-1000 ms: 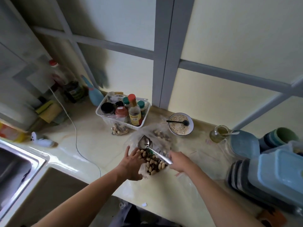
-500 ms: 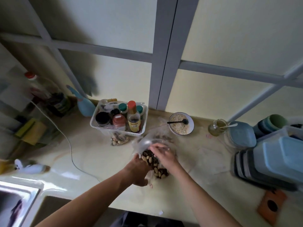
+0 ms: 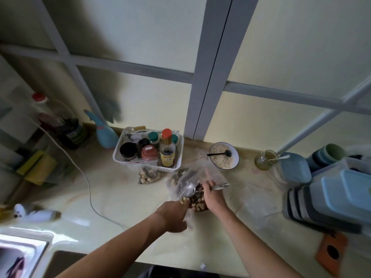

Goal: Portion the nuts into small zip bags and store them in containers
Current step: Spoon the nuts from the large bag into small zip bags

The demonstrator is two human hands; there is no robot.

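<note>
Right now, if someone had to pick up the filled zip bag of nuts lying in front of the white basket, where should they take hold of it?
Probably by the top strip, pinched from above. The filled zip bag lies flat on the counter, its upper edge tucked against the white basket, so come from the near side and slide it clear first. The nut-filled belly looks lumpy and slack, a poor grip.

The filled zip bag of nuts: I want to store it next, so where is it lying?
In the head view the filled bag lies left of centre on the counter, against the front of the white basket of bottles, left of both hands.
</note>
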